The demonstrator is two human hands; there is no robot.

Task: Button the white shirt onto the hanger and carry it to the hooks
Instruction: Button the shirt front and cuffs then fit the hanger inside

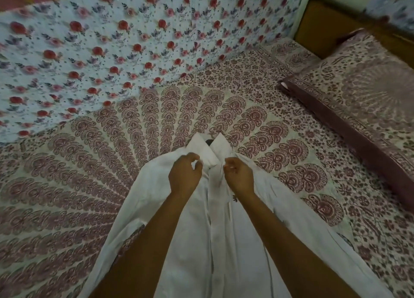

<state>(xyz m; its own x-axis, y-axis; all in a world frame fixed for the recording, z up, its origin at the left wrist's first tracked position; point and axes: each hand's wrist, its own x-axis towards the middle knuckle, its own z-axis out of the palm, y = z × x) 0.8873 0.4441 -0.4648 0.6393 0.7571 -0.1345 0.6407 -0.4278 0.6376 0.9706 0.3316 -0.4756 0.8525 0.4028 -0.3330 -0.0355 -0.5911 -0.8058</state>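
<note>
This is a bedroom in a home; a wide bed (156,123) fills nearly the whole view, spread with a cream sheet printed in maroon fan-shaped motifs and small flowers; a pillow (363,91) in a matching printed cover lies at the right end, near a brown wooden headboard (331,22). A pale blue cloth (112,40) patterned with red roses rises along the far edge of the bed; a white shirt (224,241) lies spread on the sheet.

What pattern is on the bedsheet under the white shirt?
Maroon fan-shaped floral print on the cream bedsheet, clearest in the head view.
</note>
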